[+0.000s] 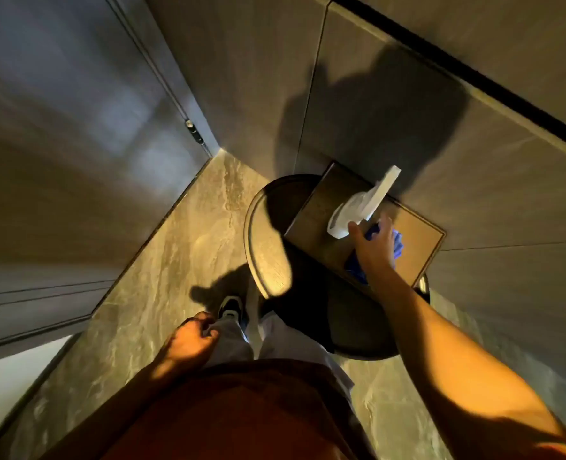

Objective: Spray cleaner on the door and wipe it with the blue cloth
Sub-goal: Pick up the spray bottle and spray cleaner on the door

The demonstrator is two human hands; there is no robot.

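Note:
A white spray bottle [361, 207] lies on a brown square tray [421, 240], with a crumpled blue cloth [398, 248] beside it. My right hand [376, 252] reaches over the cloth with thumb and fingers spread. The thumb tip touches the bottle's base, and blue shows between thumb and forefinger. The hand covers most of the cloth. My left hand [192, 340] hangs by my thigh, its fingers curled around nothing. The grey door [76, 134] fills the left side, with a hinge [193, 131] at its far edge.
The tray rests on a round dark side table [268, 247] standing against a grey panelled wall [474, 134]. My legs and one shoe [230, 308] stand on the marble floor [175, 247] between door and table. Dark shadows fall across the wall and table.

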